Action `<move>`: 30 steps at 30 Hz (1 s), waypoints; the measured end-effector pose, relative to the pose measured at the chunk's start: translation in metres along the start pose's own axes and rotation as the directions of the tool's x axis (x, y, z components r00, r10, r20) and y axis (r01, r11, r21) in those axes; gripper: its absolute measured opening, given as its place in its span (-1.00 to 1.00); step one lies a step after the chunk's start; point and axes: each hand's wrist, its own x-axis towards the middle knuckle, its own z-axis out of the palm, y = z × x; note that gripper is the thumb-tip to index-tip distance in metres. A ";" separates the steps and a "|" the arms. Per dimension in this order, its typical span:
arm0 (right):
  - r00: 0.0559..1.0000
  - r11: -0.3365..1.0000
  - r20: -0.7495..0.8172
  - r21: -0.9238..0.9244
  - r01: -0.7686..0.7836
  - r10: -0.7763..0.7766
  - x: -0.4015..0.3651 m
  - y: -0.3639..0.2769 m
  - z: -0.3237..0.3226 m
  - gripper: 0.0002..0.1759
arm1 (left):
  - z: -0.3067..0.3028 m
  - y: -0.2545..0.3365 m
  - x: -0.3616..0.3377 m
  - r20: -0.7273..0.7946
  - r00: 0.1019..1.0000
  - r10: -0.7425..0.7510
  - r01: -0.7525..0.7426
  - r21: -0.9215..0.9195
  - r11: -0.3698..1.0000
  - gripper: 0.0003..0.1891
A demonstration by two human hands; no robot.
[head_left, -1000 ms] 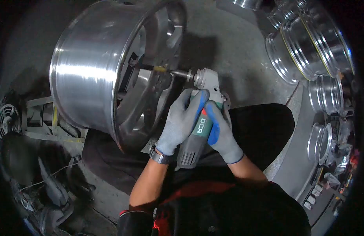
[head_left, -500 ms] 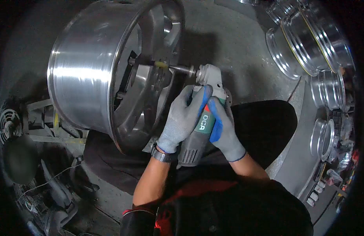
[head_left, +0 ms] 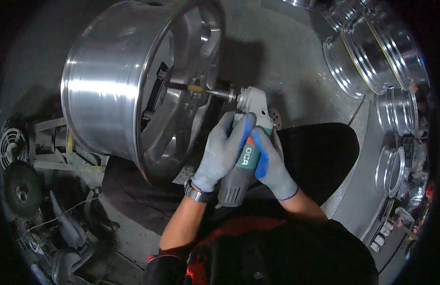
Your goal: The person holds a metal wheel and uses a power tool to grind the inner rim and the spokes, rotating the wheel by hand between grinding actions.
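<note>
Both my hands, in grey gloves with blue palms, are wrapped round a green and grey angle grinder [head_left: 247, 156] marked DCA. My left hand [head_left: 220, 154] grips its left side near the head, and my right hand [head_left: 275, 164] holds the right side. From the grinder's head a long metal shaft [head_left: 220, 93] with a yellowish section reaches between the spokes of a large alloy wheel [head_left: 103, 88]. The wheel lies on its side against my leg, its spoked face towards the grinder. The shaft's far tip overlaps the wheel's inside and is partly hidden by the spokes.
Several polished rims [head_left: 362, 54] stand at the upper right, with smaller rings [head_left: 390, 171] below them. At the lower left are a round disc [head_left: 23, 190], a fan-like grille [head_left: 13, 146], a metal frame [head_left: 70, 166] and a thin cable.
The grinder and both hands sit slightly lower in view, and the wheel slightly further right. The shaft's angle to the spokes has shifted a little. The left-hand disc, formerly a blur, now shows sharply.
</note>
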 end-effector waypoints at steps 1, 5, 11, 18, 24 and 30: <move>1.000 0.999 -0.009 0.028 -0.024 0.024 -0.002 0.002 -0.001 -0.40 | 0.002 -0.004 -0.005 -0.004 1.000 -0.004 0.005 0.002 1.000 -0.53; 0.993 0.989 0.032 0.081 -0.120 0.118 -0.006 0.005 -0.010 -0.42 | 0.012 -0.008 -0.018 -0.038 0.981 -0.189 0.182 -0.144 0.973 -0.53; 0.985 0.973 0.071 0.156 -0.168 0.159 0.009 0.008 -0.013 -0.53 | 0.009 -0.012 -0.001 -0.051 0.986 -0.157 0.154 -0.067 0.986 -0.50; 1.000 0.985 0.006 0.173 -0.026 0.026 0.010 0.021 -0.016 -0.60 | 0.009 -0.010 0.002 -0.055 0.986 -0.159 0.157 -0.047 0.987 -0.50; 0.988 0.932 0.035 0.327 -0.155 0.151 0.007 0.031 -0.020 -0.62 | 0.017 -0.037 -0.010 -0.120 0.979 -0.163 0.162 -0.022 0.987 -0.51; 0.999 0.917 0.044 0.396 -0.041 0.025 0.026 0.039 -0.030 -0.62 | 0.015 -0.026 0.016 -0.023 0.968 -0.249 0.250 0.111 0.962 -0.59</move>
